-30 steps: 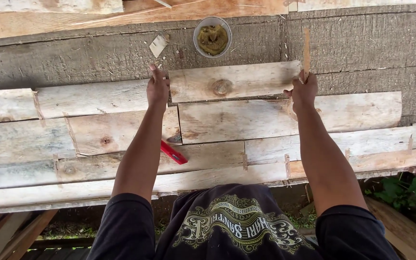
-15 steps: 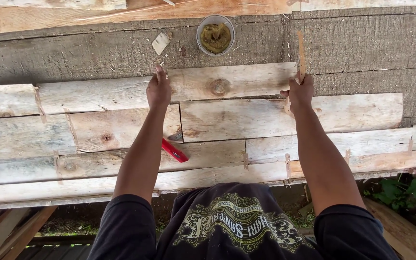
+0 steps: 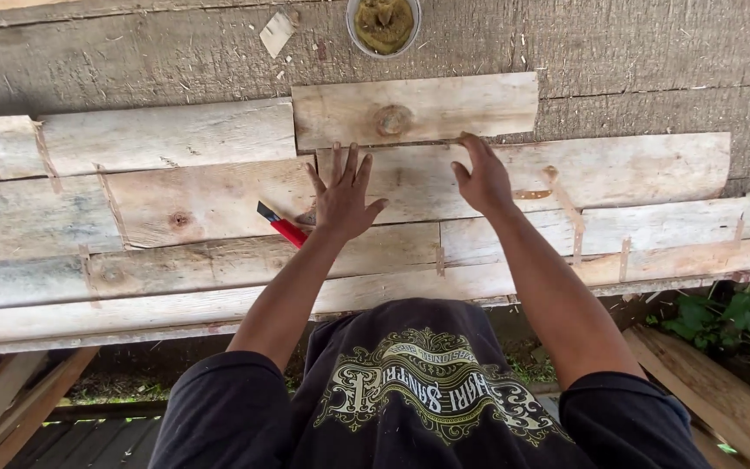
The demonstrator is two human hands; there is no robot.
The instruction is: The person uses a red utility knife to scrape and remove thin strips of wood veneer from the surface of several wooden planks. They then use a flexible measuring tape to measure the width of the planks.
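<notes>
Both grips (image 3: 343,201) (image 3: 482,181) seemingly below plank (image 3: 416,108)

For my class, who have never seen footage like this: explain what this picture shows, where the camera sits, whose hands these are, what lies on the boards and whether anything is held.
There is one view, from a camera worn on a person's head, looking down past a dark printed shirt at their own bare arms. The left hand lies flat, fingers spread, on a pale board. The right hand rests on the same board, fingertips at the lower edge of a short knotted plank above. Neither hand holds anything. Rows of weathered planks overlap like shingles. A red-handled tool lies beside the left hand, a thin wooden strip right of the right hand, and a small tub of greenish-brown paste at the top.
</notes>
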